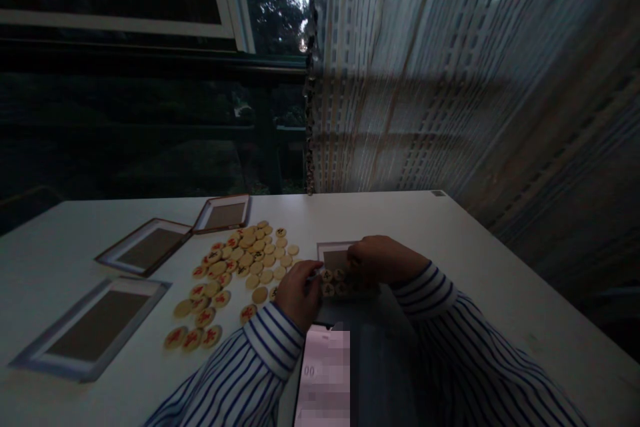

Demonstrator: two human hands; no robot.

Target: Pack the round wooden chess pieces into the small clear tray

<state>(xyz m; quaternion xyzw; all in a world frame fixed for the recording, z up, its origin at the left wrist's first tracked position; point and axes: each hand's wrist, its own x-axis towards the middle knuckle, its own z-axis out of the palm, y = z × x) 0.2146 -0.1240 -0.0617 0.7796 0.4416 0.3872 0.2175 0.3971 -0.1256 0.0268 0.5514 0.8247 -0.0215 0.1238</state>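
Observation:
A small shallow box [320, 248] lies in front of me, with rows of round wooden Chinese chess pieces [327, 290] along its near side. My left hand [299, 290] is at the left edge of this box, its index finger and thumb apart, with nothing visible between them. Over the box's right part, my right hand [377, 259] is closed with its fingertips bent down; whatever they hold is hidden. To the left, many loose Chinese chess pieces [245, 259] are spread and partly heaped, some marked in red, some in black, others plain side up.
Three shallow rectangular trays [95, 327] lie at the left of the white table [500, 293]. A phone-like device [325, 373] with a lit pink screen is close to me, between my forearms. A curtain [390, 80] hangs behind, beside a window [275, 7].

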